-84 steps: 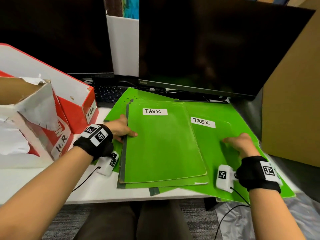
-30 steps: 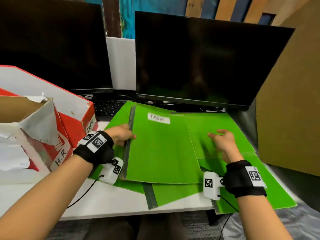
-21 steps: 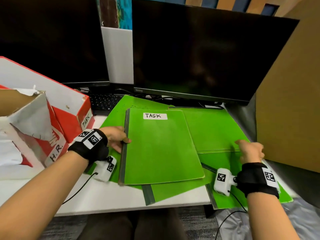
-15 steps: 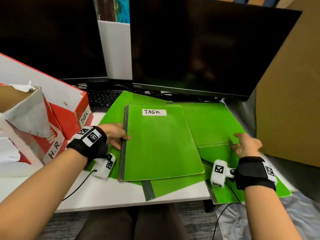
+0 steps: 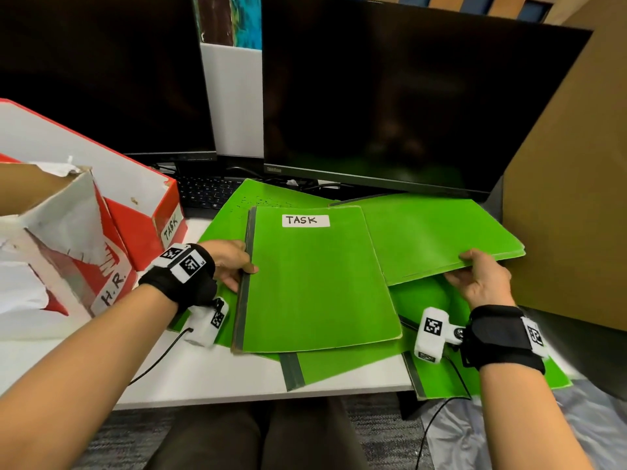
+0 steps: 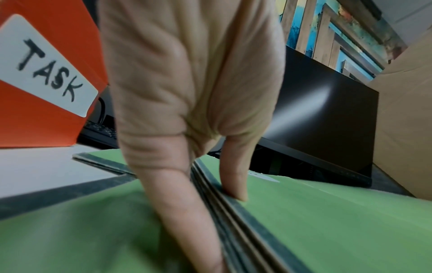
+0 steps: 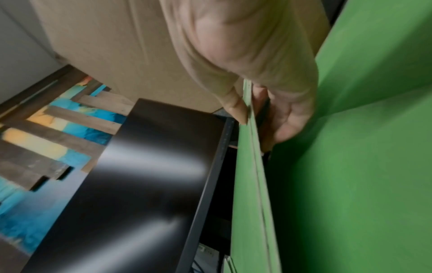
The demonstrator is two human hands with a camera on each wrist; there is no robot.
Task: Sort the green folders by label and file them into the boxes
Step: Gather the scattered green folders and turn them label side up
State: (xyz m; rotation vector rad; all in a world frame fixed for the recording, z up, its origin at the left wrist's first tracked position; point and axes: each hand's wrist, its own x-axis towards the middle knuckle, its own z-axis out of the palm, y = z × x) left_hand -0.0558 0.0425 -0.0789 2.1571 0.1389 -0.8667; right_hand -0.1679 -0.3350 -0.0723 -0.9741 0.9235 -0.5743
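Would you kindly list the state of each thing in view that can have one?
TASK folder: closed, flat on the pile, left hand gripping its spine.
Unlabelled-side folder: near edge raised, pinched by the right hand.
TASK box: open-topped, on the desk.
H.R. box: open, rim torn.
Monitors: dark.

Office workstation. Two dark monitors (image 5: 400,96) side by side beyond hands; right one fills the space above the folders. Black keyboard (image 5: 207,193) tucked under the screens, cables beside it. White desk (image 5: 210,371) under hands, spread with green folders (image 5: 322,283), one labelled TASK. Left of left hand (image 5: 227,262), red-and-white filing boxes (image 5: 135,212) with handwritten labels TASK and H.R. Brown cardboard panel (image 5: 570,184) beyond right hand (image 5: 481,279). Grey carpet below desk edge.
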